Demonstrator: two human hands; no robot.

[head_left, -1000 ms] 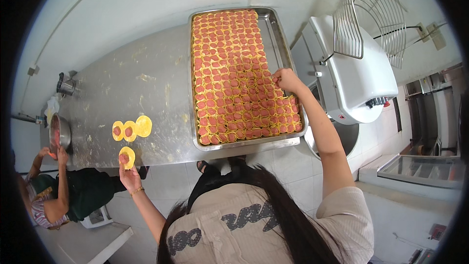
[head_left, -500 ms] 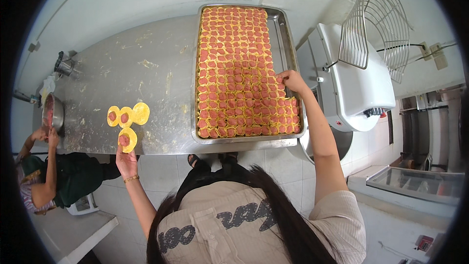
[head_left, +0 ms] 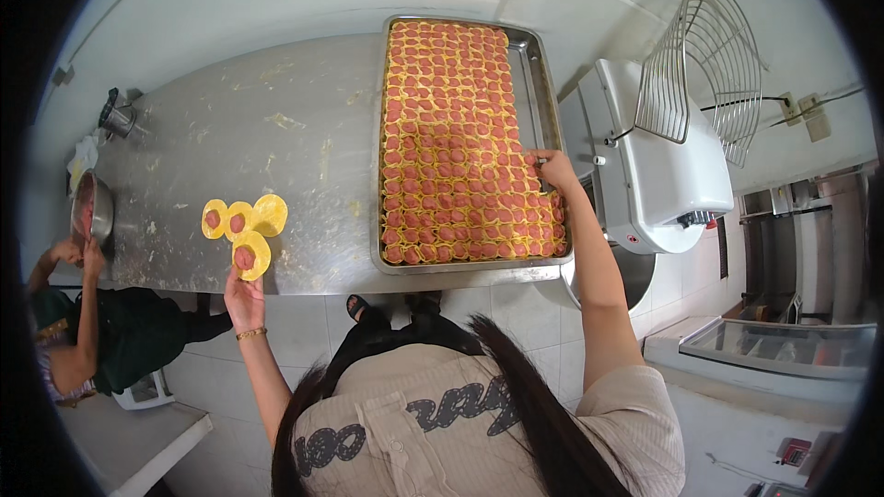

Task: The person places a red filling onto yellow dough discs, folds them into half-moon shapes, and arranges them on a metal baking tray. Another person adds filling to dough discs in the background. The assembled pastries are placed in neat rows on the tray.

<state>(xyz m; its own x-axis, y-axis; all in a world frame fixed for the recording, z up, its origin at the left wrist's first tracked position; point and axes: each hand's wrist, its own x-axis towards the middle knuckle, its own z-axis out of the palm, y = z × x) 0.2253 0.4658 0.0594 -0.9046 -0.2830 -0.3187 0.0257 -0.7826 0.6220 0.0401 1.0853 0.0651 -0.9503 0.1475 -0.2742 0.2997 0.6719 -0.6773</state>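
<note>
A round yellow dough wrapper with a dab of pink meat filling is held at its near edge by my left hand, over the table's front edge. Just beyond it lie two more wrappers with filling, a left wrapper and a middle wrapper, and a plain yellow wrapper. My right hand reaches into the tray's right side, its fingers pinched on a dumpling at a row's end; the fingers partly hide it. Tight rows of open-topped meat dumplings fill most of the metal tray.
The steel table bears flour and dough smears. At the left a co-worker's hands are at a metal bowl of pink filling. A white mixer with a raised wire guard stands beside the tray.
My left hand has lifted the filled wrapper slightly farther from me and to the right. My right hand stays at the row's end, its fingers slightly lower in the picture.
</note>
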